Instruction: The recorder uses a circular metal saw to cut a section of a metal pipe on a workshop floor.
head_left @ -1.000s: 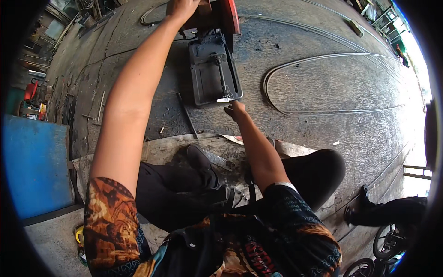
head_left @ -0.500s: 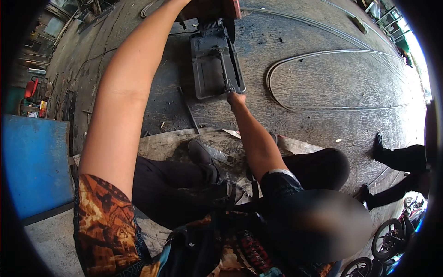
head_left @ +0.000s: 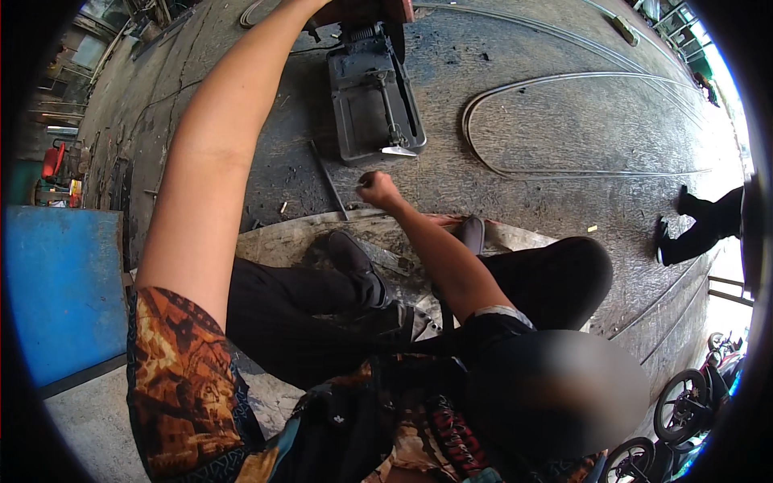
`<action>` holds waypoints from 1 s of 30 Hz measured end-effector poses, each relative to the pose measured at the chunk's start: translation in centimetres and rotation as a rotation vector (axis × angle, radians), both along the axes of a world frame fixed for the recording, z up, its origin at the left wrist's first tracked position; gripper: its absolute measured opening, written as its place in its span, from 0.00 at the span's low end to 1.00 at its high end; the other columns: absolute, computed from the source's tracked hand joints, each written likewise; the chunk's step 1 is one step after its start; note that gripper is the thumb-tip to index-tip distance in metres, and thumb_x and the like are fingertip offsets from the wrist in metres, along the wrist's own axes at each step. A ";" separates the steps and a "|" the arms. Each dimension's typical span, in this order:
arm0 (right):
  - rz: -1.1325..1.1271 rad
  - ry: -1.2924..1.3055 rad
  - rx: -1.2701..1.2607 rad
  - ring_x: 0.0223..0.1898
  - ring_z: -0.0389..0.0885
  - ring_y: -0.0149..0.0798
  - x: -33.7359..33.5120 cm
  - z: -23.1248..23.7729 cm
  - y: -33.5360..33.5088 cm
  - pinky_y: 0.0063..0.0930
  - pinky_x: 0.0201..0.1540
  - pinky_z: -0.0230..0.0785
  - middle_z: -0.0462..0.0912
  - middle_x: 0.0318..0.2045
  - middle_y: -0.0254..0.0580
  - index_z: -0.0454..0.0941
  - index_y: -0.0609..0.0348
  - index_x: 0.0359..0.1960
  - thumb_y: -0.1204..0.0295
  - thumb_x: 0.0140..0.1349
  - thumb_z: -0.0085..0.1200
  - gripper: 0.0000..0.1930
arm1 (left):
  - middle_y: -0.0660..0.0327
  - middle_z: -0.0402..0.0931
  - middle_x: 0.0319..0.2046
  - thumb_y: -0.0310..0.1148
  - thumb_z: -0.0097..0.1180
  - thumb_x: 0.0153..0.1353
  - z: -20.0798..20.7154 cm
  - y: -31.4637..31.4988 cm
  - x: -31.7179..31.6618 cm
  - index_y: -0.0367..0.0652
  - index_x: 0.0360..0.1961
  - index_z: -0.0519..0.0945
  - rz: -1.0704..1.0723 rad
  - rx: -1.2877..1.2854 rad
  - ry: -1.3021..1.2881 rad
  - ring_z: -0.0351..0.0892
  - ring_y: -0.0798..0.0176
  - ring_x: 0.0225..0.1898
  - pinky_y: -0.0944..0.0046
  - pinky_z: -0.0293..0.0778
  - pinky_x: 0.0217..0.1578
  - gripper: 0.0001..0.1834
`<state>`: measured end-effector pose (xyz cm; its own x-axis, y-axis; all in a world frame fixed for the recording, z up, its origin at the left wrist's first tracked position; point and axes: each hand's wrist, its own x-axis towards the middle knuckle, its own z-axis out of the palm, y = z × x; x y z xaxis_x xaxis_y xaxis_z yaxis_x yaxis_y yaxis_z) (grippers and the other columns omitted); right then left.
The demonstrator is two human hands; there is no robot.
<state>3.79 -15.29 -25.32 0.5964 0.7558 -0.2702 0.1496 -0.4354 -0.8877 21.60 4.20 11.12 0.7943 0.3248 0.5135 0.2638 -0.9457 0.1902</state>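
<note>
A cut-off saw (head_left: 377,105) stands on the floor ahead of me, with a dark rectangular base, a clamp screw (head_left: 388,105) along it and a red upper part (head_left: 394,11) at the picture's top edge. My left arm stretches up to that upper part; the hand itself is cut off by the edge. My right hand (head_left: 380,191) is curled closed, just short of the base's near end and apart from it. Whatever it may hold is hidden. A pale, pointed metal piece (head_left: 398,150) shows at the screw's near end. Left of the right hand lies a thin dark bar (head_left: 328,181).
Long bent metal rods (head_left: 475,121) loop across the floor on the right. A blue panel (head_left: 64,286) stands at the left. A person in black trousers (head_left: 713,221) is at the far right, with motorcycles (head_left: 680,406) below. Grimy sheeting (head_left: 282,237) lies under my feet.
My right hand has let go of the clamp screw's near end and drawn back toward me and leftward. The pale metal piece now shows there. The person at right has moved farther away.
</note>
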 end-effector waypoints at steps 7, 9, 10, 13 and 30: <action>-0.812 0.128 -0.115 0.42 0.81 0.55 6.7 -3.9 -4.5 0.42 0.49 0.73 0.81 0.38 0.60 0.76 0.69 0.44 0.69 0.51 0.55 0.20 | 0.45 0.79 0.45 0.50 0.63 0.54 1.7 -3.6 -0.1 0.56 0.71 0.56 -0.097 0.064 0.140 0.80 0.43 0.46 0.49 0.76 0.46 0.45; -0.725 -0.071 -0.159 0.52 0.76 0.61 5.7 -0.9 -3.8 0.45 0.56 0.68 0.77 0.46 0.66 0.72 0.71 0.50 0.68 0.50 0.55 0.26 | 0.45 0.79 0.45 0.49 0.64 0.54 1.4 -1.4 0.0 0.56 0.71 0.55 -0.060 0.086 0.175 0.79 0.43 0.47 0.49 0.76 0.46 0.46; -0.663 -0.213 -0.081 0.54 0.72 0.62 4.7 0.7 -1.9 0.46 0.59 0.65 0.73 0.50 0.68 0.67 0.73 0.55 0.69 0.48 0.54 0.30 | 0.45 0.79 0.45 0.48 0.65 0.54 1.6 1.0 0.2 0.55 0.71 0.55 -0.107 0.154 0.054 0.79 0.43 0.47 0.49 0.76 0.46 0.46; -0.597 -0.587 0.000 0.62 0.63 0.63 3.1 1.7 -0.5 0.47 0.64 0.58 0.60 0.60 0.69 0.53 0.74 0.64 0.73 0.45 0.53 0.42 | 0.44 0.79 0.44 0.46 0.65 0.54 0.6 0.0 1.7 0.54 0.71 0.55 -0.162 0.204 -0.023 0.80 0.43 0.46 0.49 0.76 0.45 0.46; -0.783 -0.552 0.098 0.64 0.59 0.64 6.0 -0.3 -2.6 0.46 0.68 0.52 0.59 0.63 0.70 0.54 0.75 0.63 0.69 0.45 0.57 0.42 | 0.47 0.81 0.35 0.47 0.64 0.56 1.1 -1.3 1.8 0.57 0.71 0.54 -0.118 0.186 0.039 0.82 0.45 0.36 0.50 0.77 0.37 0.45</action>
